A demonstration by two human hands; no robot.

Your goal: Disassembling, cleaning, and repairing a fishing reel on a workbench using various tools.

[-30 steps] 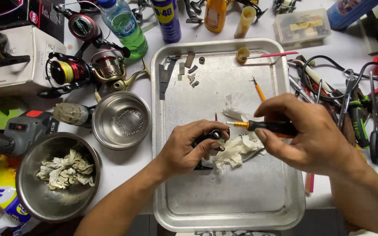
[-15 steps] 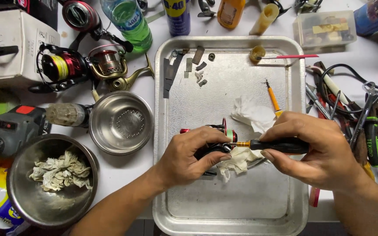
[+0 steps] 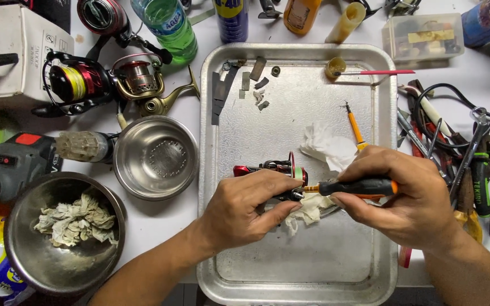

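Step in hand: I read this as screw work on a small red-and-black fishing reel point(image 3: 273, 170), held over the metal tray point(image 3: 211, 170) in the lower middle of the frame.
Left hand: my left hand point(image 3: 245, 212) lies over the reel, fingers curled shut around its body, pinning it against a crumpled white tissue point(image 3: 327, 148).
Right hand: my right hand point(image 3: 404, 198) grips an orange-and-black screwdriver point(image 3: 358, 186), fingers closed on the handle; the shaft lies level and points left into the reel's side.
Tip contact: the tip seems to meet the reel just beside my left thumb, but I cannot tell whether it sits in a screw head.
Loose parts: small grey pieces point(image 3: 259, 85) lie at the tray's upper left, well apart from the hands.
Nearby: a second, slimmer yellow screwdriver point(image 3: 355, 126) rests on the tray above my right hand; two steel bowls point(image 3: 155, 157) stand on the worktop at left, and the lower one holds used wipes point(image 3: 75, 220).
Next move calls for: in my judgement, keeping the driver square to the reel and the left grip firm, so that the tip does not slip toward the thumb.
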